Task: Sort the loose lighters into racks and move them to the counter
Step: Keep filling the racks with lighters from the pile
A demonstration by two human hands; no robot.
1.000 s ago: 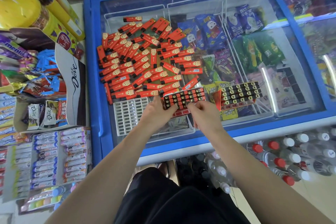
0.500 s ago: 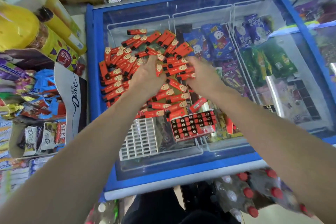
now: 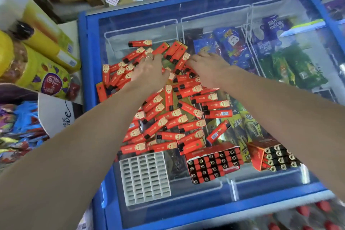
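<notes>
"Why were your hands so far forward?"

"You'd reached to the back of the pile of loose lighters (image 3: 168, 110) — your left hand (image 3: 149, 73) lay flat on it with fingers (image 3: 152, 58) spread wide, holding nothing I could see. Your right hand (image 3: 207, 69) rested palm-down at the pile's far right edge; I couldn't tell whether its fingers were curled round a lighter. Probably you meant to rake them toward you."

"And the racks?"

"The white rack (image 3: 144, 177) sat empty at the near edge of the freezer lid (image 3: 261, 190), just beside the pile. Two red racks were filled — one (image 3: 212, 164) beside it, another (image 3: 274, 157) further right. None had reached the desk."
</notes>
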